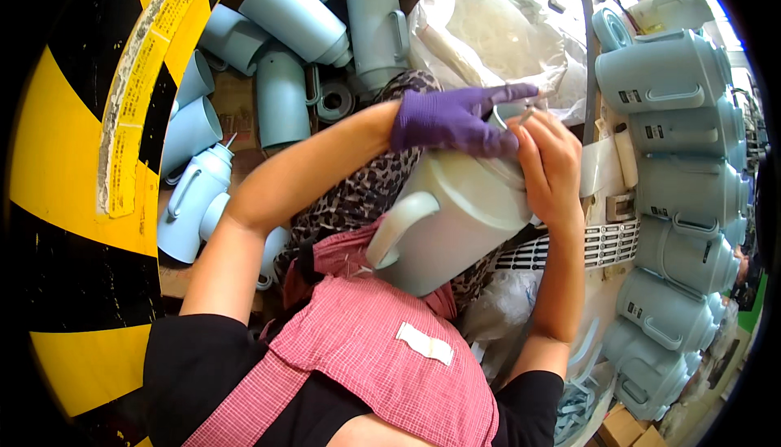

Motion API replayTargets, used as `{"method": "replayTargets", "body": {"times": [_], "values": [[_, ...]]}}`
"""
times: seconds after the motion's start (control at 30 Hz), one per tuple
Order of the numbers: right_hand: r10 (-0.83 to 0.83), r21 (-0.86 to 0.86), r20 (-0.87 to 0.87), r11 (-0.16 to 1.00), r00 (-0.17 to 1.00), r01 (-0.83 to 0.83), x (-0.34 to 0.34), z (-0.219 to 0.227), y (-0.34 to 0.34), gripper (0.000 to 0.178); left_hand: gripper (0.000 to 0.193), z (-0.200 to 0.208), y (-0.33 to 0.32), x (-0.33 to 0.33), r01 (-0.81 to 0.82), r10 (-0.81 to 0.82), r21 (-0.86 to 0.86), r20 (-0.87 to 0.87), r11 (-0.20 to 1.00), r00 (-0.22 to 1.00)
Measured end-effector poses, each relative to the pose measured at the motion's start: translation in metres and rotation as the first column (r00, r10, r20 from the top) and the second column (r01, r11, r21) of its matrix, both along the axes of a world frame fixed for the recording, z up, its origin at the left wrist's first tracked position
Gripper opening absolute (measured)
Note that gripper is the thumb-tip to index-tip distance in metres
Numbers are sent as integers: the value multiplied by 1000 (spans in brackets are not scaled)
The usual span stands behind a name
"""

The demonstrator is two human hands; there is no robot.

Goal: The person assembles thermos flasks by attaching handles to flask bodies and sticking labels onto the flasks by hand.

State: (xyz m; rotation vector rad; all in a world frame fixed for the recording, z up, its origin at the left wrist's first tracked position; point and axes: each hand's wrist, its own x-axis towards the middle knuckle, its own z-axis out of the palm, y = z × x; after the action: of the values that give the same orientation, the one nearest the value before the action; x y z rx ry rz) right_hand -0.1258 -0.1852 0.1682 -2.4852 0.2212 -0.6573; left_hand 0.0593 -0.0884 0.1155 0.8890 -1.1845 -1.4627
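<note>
A pale blue-grey jug (pixel 455 227) with a loop handle (pixel 401 223) lies tilted across my lap, its neck pointing away and to the right. My left hand (pixel 464 122), in a purple glove, is closed around the near-left side of the neck, one finger stretched past the mouth. Bare, my right hand (pixel 549 162) presses on the neck's right side. Its thumb and fingertips pinch together at the rim, where a small greyish piece shows; I cannot make out what it is. Between the hands, part of the round mouth (pixel 508 112) is visible.
Several loose blue jug bodies (pixel 297 16) lie in a heap at the far left. A white plastic bag (pixel 488 16) stands beyond my hands. Along the right, a row of jugs (pixel 675 130) lies on a bench. A yellow-and-black striped panel (pixel 61 203) borders the left.
</note>
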Motion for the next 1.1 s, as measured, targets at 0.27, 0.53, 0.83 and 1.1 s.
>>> {"method": "replayTargets", "body": {"times": [0.27,0.53,0.83,1.1], "values": [[254,-162,178,960,951,-227,17,52,-13,20,98,59,2,4,-139,164,-228,94,964,982],[-249,-12,652,941,716,338,68,65,-68,26,97,175,-94,162,-241,963,-944,176,224,204],[-471,42,290,876,833,480,24,-53,-93,13,39,97,-64,203,-554,948,-833,-159,21,275],[-379,127,-197,905,904,407,117,-235,-220,23,39,9,98,110,-591,997,-806,29,-17,-68]]}}
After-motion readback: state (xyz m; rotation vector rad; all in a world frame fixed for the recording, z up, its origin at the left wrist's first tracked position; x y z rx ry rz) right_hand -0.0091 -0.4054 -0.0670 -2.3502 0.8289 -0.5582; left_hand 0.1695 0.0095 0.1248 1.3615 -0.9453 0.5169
